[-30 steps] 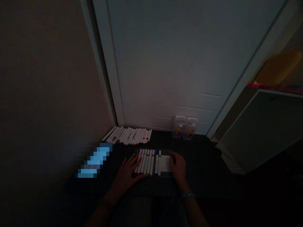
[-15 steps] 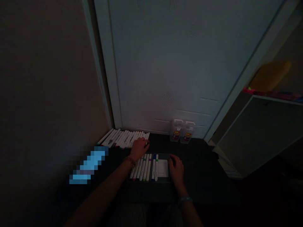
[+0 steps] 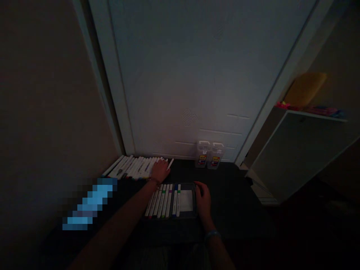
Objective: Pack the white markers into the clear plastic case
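Note:
My left hand (image 3: 161,170) is at the right end of a row of white markers (image 3: 137,167), its fingers closed around a white marker (image 3: 170,164) that tilts up and right. Below it lies a shallow marker case (image 3: 186,215) with two compartments. Several markers (image 3: 160,202) fill the left compartment, partly behind my left wrist. In the right one are two markers (image 3: 176,202), one with a blue band and one with a green band, next to a pale rectangle (image 3: 186,200). My right hand (image 3: 203,200) grips the case's right edge, fingertips at its upper corner.
Two clear plastic cases (image 3: 208,155) with colourful labels and handles stand at the back of the black table (image 3: 239,202), against a white door (image 3: 174,82). A pixelated bright blue shape (image 3: 90,206) is at the left. A cabinet (image 3: 303,150) stands at the right.
My left hand has shifted slightly, and a marker now sticks out from it, tilted. The right hand stays at the case's edge. The whole view has swung a little to the right.

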Action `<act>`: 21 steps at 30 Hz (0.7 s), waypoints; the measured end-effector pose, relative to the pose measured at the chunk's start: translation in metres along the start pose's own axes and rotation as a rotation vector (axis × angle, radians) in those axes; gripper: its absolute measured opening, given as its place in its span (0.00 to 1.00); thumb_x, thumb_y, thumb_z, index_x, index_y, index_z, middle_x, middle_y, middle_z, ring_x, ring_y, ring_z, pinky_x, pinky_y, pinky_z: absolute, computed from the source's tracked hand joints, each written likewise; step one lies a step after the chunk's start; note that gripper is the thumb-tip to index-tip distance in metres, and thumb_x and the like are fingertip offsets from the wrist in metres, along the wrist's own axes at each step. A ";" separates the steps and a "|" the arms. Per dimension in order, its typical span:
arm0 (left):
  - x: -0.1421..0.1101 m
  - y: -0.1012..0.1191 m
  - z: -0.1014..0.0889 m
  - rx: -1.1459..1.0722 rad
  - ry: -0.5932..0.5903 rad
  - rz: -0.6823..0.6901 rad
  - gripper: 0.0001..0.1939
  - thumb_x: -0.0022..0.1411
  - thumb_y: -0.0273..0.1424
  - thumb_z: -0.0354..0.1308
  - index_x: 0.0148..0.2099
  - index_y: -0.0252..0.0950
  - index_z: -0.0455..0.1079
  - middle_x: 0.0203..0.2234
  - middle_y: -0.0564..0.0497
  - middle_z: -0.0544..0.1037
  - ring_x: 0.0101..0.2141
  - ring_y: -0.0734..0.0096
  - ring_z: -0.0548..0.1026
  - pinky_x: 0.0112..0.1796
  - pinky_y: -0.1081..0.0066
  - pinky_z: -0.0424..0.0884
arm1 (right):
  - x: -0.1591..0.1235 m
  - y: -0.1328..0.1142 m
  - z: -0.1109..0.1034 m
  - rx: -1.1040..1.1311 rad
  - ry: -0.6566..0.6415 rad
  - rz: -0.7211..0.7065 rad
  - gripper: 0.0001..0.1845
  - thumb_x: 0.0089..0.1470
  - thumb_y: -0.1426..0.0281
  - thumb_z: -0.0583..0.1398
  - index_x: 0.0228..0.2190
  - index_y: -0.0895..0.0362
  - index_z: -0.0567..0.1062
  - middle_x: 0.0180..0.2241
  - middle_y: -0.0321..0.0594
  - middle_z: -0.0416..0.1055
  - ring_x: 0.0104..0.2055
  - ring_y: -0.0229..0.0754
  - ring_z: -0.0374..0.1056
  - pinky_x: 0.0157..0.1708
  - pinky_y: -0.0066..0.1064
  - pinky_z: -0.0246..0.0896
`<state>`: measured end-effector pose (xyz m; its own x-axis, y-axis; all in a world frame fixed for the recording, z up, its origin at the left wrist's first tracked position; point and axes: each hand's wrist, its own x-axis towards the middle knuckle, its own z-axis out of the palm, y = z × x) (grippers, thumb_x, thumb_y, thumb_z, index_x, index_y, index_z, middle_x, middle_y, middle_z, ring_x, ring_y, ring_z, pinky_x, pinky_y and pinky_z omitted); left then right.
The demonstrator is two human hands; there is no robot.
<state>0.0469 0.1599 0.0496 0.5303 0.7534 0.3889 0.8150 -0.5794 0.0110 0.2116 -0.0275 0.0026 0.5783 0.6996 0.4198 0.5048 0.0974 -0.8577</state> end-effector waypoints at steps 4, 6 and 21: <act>-0.001 0.008 0.003 0.016 -0.048 0.064 0.09 0.59 0.26 0.50 0.37 0.31 0.72 0.37 0.36 0.74 0.44 0.52 0.69 0.43 0.58 0.62 | 0.000 -0.001 0.000 0.006 0.003 -0.002 0.16 0.55 0.62 0.53 0.40 0.55 0.74 0.41 0.43 0.72 0.43 0.44 0.67 0.42 0.33 0.59; 0.000 0.015 0.005 0.019 -0.078 0.089 0.10 0.58 0.23 0.49 0.33 0.30 0.72 0.32 0.35 0.75 0.40 0.52 0.71 0.40 0.59 0.63 | 0.000 -0.001 0.000 0.006 0.003 -0.002 0.16 0.55 0.62 0.53 0.40 0.55 0.74 0.41 0.43 0.72 0.43 0.45 0.67 0.43 0.34 0.59; -0.094 0.035 -0.041 -0.080 -0.002 0.281 0.17 0.68 0.32 0.37 0.42 0.36 0.68 0.39 0.44 0.73 0.40 0.61 0.71 0.43 0.60 0.65 | -0.006 -0.011 -0.004 -0.076 -0.082 -0.175 0.23 0.58 0.63 0.51 0.54 0.55 0.63 0.52 0.45 0.64 0.53 0.45 0.61 0.51 0.39 0.54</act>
<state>0.0161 0.0556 0.0509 0.7329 0.5607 0.3854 0.6154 -0.7878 -0.0240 0.2052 -0.0359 0.0113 0.4250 0.7322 0.5322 0.6418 0.1709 -0.7476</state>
